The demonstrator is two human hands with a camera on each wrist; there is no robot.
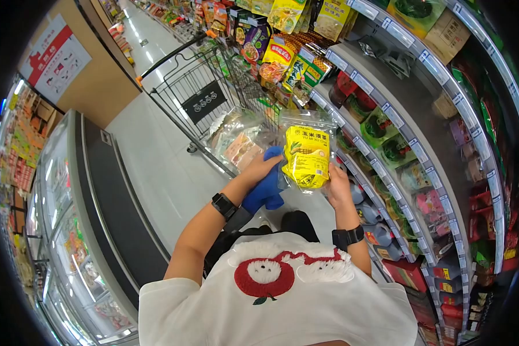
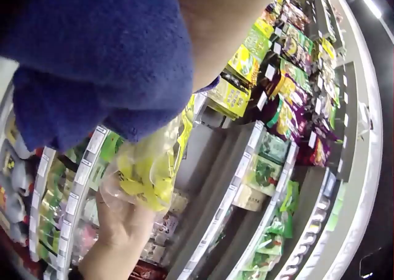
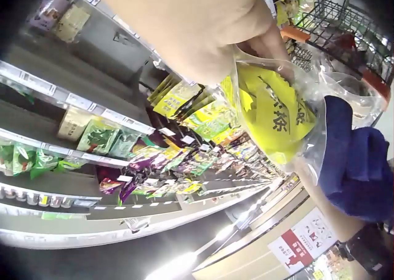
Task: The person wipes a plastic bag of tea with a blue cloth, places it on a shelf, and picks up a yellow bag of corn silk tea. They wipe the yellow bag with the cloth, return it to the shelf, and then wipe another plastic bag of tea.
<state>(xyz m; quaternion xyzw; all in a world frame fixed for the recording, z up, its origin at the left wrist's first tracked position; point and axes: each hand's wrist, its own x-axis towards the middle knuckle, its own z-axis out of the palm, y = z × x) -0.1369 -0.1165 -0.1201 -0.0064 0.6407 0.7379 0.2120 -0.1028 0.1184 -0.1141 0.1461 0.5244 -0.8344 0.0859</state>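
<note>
A clear zip pouch of yellow tea packets [image 1: 307, 155], its printed face up, is in front of my chest. My right hand [image 1: 338, 185] grips its lower right edge; in the right wrist view, that hand's fingers [image 3: 271, 46] curl behind the clear film. A bunched blue cloth [image 1: 265, 187] is in my left hand [image 1: 260, 168], whose thumb side meets the pouch's left edge. The cloth hangs below that hand and fills much of the left wrist view. Just beyond the left hand is a clear bag with a pinkish label [image 1: 243, 151], overlapping the cart; the left fingertips are largely hidden.
A wire shopping cart [image 1: 184, 86] stands ahead, slightly left. Stocked shelves [image 1: 386, 109] curve along my right, close to the right arm. To the left runs a glass-topped freezer [image 1: 63, 230] with a dark edge. Pale floor [image 1: 155, 173] lies between them.
</note>
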